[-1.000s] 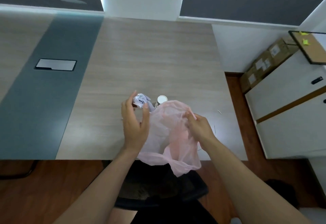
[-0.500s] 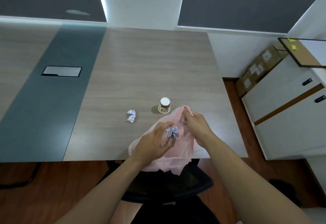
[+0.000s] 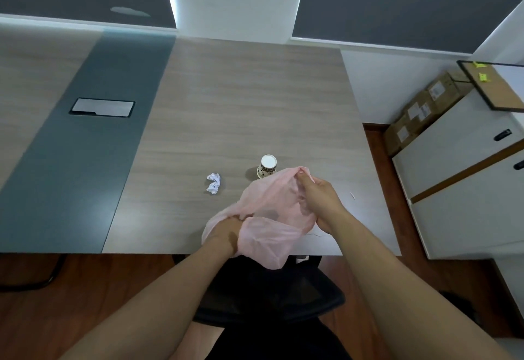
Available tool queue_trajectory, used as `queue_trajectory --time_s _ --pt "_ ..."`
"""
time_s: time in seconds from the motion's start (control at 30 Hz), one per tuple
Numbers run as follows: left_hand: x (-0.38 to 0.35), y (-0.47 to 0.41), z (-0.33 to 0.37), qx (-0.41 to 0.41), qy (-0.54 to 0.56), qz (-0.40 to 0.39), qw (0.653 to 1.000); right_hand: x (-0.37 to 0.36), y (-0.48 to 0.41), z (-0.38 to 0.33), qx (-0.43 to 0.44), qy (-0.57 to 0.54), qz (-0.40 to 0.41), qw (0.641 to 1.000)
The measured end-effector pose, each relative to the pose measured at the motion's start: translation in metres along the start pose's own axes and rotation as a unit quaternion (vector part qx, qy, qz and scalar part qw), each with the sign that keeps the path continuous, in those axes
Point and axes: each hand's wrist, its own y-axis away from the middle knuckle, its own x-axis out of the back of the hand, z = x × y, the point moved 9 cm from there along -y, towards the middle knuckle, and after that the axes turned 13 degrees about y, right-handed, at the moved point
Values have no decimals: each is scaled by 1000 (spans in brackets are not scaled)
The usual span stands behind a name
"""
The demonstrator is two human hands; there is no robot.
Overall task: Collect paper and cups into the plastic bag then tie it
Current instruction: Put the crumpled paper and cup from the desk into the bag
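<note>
A thin pink plastic bag (image 3: 273, 232) lies on the wooden table (image 3: 241, 104) at its near edge, partly hanging over it. My right hand (image 3: 320, 201) pinches the bag's rim at the far side and holds the mouth up. My left hand (image 3: 224, 232) reaches into the bag; the plastic hides its fingers. A grey blotch shows through the plastic inside the bag. A crumpled white paper ball (image 3: 214, 183) lies on the table left of the bag. A patterned paper cup (image 3: 267, 166) stands upright just behind the bag.
A black chair (image 3: 269, 297) sits under the table's near edge. A grey strip (image 3: 85, 147) with a cable hatch (image 3: 102, 107) runs down the table's left. White cabinets (image 3: 465, 189) and cardboard boxes (image 3: 425, 110) stand to the right.
My left hand picked a paper ball from beside the cup, carried it to the bag's mouth and has now gone into the bag. The bag sank lower on the table.
</note>
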Motion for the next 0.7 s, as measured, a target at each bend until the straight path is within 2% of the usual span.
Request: queue_trajectory --time_s 0.07,0.13,0.23,0.33,0.4,0.5,0.57,0.63,0.7 --pt "1 0 -10 52 -70 -30 996 10 -5 2 -12 0 19 1000" --pt "3 -1 -37 119 -81 -32 989 24 -12 5 -19 16 48 999" --pt "6 -8 -58 131 -81 -43 987 36 -23 15 -17 62 63 996" --pt "15 -10 -33 82 -6 -62 995 44 -38 26 -16 83 76 993" --pt "21 -7 -10 31 52 -104 993 50 -44 31 -24 101 82 991" --pt "42 -9 9 -25 127 -152 980 56 -54 40 -42 122 77 989" --pt "65 -15 12 -15 248 -157 956 57 -59 44 -60 115 69 989" --pt "88 -28 4 24 371 -119 920 58 -65 48 -75 95 64 991" --pt "109 -51 -16 56 419 -7 906 58 -69 50 -88 78 55 992"
